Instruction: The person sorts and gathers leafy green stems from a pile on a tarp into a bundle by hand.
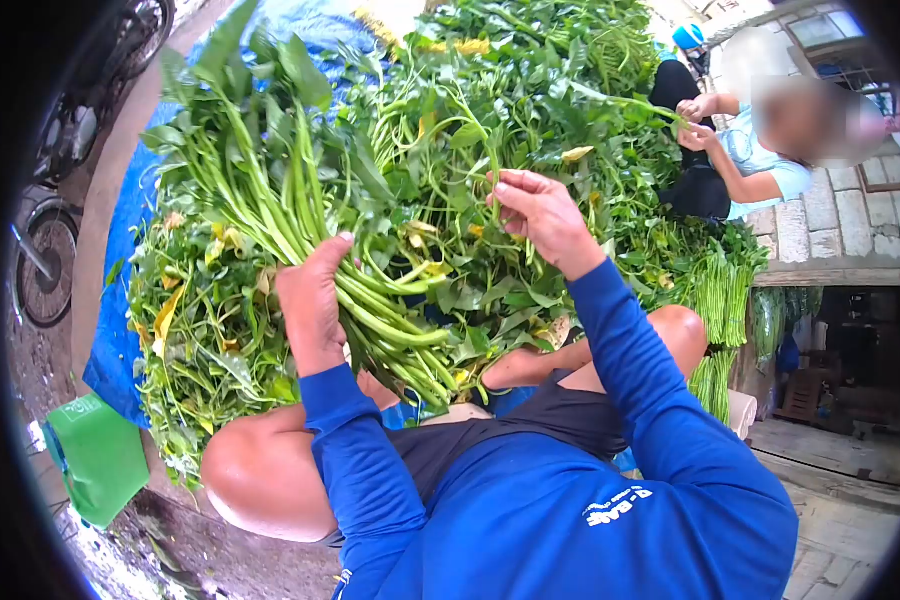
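Note:
A thick bunch of long green stems with leaves (292, 215) lies in my left hand (313, 300), whose fingers wrap round it near the cut ends. The leafy tops point up and left, and the stem ends reach down and right. To the right, my right hand (547, 218) pinches a single thin green stem (492, 160) between thumb and fingers. Beneath and beyond both hands spreads a large heap of leafy greens (500, 260), with some yellow leaves mixed in.
A co-worker (760, 160) sits at the upper right, holding a stem. Blue tarp (120, 290) edges the heap. A green container (95, 458) stands at lower left, a motorcycle wheel (48, 262) beyond. Bundled stems (718, 310) lie near my right knee.

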Motion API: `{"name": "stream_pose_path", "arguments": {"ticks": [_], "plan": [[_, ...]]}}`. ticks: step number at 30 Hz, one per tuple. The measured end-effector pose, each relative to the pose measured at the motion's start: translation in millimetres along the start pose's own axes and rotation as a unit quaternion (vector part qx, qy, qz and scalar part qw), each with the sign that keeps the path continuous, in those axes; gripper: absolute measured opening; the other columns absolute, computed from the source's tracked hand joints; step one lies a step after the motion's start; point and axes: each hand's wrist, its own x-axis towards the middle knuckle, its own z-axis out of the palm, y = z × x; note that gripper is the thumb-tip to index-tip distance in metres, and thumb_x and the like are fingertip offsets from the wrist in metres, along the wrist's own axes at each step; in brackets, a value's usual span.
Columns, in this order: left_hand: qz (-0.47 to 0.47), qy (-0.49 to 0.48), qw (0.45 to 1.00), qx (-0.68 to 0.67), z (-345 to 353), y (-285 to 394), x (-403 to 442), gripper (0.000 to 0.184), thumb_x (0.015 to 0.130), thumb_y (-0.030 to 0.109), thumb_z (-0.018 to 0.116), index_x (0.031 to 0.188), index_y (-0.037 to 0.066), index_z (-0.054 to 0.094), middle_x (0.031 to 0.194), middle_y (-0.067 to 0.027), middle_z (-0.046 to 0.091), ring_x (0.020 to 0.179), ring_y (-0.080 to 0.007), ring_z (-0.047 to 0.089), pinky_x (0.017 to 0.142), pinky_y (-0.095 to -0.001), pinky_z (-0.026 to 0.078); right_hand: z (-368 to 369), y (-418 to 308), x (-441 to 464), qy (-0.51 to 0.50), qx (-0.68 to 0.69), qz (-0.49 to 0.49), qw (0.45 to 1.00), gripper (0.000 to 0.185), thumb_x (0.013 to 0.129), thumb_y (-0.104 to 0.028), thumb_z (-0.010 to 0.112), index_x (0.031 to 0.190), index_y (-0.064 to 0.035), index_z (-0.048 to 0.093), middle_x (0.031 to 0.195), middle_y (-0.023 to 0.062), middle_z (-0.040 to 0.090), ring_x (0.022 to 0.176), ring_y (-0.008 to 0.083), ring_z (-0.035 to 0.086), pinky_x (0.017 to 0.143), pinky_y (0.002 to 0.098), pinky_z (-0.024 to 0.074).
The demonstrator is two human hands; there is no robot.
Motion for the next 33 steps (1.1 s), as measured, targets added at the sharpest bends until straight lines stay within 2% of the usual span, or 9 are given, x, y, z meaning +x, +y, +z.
{"name": "stream_pose_path", "arguments": {"ticks": [5,11,14,20,24,27,29,31,33], "plan": [[0.048,-0.035,0.998,0.017,23.5,-23.6,-9.7,0.028,0.085,0.006,0.086,0.108,-0.006,0.075,0.089,-0.0081,0.076,0.071,-0.0173,0.071,0.063,-0.0306,0.059,26.0,-25.3,-38.8,0.105,-0.044,-0.149,0.982,0.042,0.098,-0.015,0.076,0.137,-0.0002,0.068,0.100,0.0042,0.079,0.077,0.0075,0.069,0.065,0.0264,0.0601],[0.048,-0.097,0.993,0.055,40.8,-29.5,-31.8,0.042,0.084,0.005,0.087,0.122,-0.003,0.070,0.107,-0.0099,0.078,0.086,-0.0159,0.072,0.078,-0.0312,0.058,78.4,-28.8,-43.3,0.139,-0.143,-0.271,0.942,0.025,0.092,-0.009,0.074,0.114,0.0008,0.078,0.088,0.0040,0.076,0.073,0.0086,0.068,0.059,0.0261,0.0549],[0.067,-0.150,0.986,0.037,52.7,-17.5,-50.3,0.050,0.083,0.007,0.088,0.127,-0.005,0.067,0.112,-0.0109,0.078,0.092,-0.0167,0.072,0.086,-0.0312,0.058,95.5,-22.0,-46.2,0.022,-0.093,-0.064,0.993,0.015,0.088,-0.012,0.080,0.099,-0.0013,0.077,0.081,0.0028,0.074,0.067,0.0094,0.068,0.056,0.0264,0.0561],[0.047,-0.159,0.981,0.098,43.3,-16.4,-57.3,0.049,0.083,0.013,0.093,0.123,-0.002,0.071,0.114,-0.0105,0.077,0.095,-0.0163,0.072,0.086,-0.0312,0.057,86.9,-26.3,-49.7,-0.086,-0.105,0.040,0.990,0.014,0.087,-0.017,0.082,0.091,-0.0045,0.077,0.081,0.0030,0.074,0.071,0.0105,0.070,0.064,0.0271,0.0576],[0.043,-0.156,0.985,0.053,37.7,-35.0,-47.6,0.043,0.085,0.007,0.088,0.123,-0.002,0.071,0.109,-0.0083,0.077,0.090,-0.0168,0.073,0.081,-0.0304,0.059,92.3,-7.2,-36.0,-0.154,-0.102,0.037,0.982,0.025,0.089,-0.027,0.080,0.098,-0.0042,0.082,0.086,0.0036,0.077,0.075,0.0132,0.072,0.067,0.0297,0.0591],[0.017,-0.120,0.992,0.019,25.9,-51.5,-35.0,0.037,0.086,0.003,0.083,0.120,-0.003,0.071,0.102,-0.0082,0.076,0.083,-0.0180,0.073,0.074,-0.0316,0.061,68.4,-2.5,-32.0,-0.180,-0.262,-0.070,0.945,0.028,0.091,-0.028,0.078,0.103,-0.0026,0.082,0.091,0.0056,0.080,0.078,0.0168,0.074,0.073,0.0334,0.0602],[0.024,-0.053,0.997,0.041,17.6,-57.5,-25.0,0.031,0.087,0.005,0.081,0.115,-0.005,0.071,0.096,-0.0097,0.076,0.076,-0.0200,0.075,0.066,-0.0337,0.063,27.4,8.5,-11.3,-0.047,-0.388,-0.231,0.891,0.023,0.090,-0.021,0.071,0.103,-0.0047,0.082,0.104,0.0124,0.081,0.092,0.0289,0.075,0.087,0.0402,0.0593],[0.002,-0.043,0.999,0.020,15.0,-45.2,-26.5,0.029,0.088,0.007,0.081,0.113,-0.005,0.072,0.092,-0.0100,0.075,0.067,-0.0194,0.072,0.061,-0.0340,0.062,-41.3,32.1,31.5,0.160,-0.374,-0.242,0.881,0.023,0.086,-0.019,0.069,0.099,-0.0020,0.078,0.102,0.0181,0.078,0.096,0.0336,0.075,0.093,0.0425,0.0591],[0.031,-0.017,0.999,0.035,6.2,-49.0,-13.8,0.029,0.088,0.008,0.082,0.112,-0.004,0.073,0.091,-0.0086,0.074,0.066,-0.0173,0.070,0.060,-0.0327,0.060,-96.5,27.3,46.6,0.319,-0.365,-0.127,0.865,0.034,0.084,-0.023,0.070,0.107,0.0027,0.073,0.101,0.0241,0.076,0.101,0.0387,0.073,0.096,0.0424,0.0590]]}}
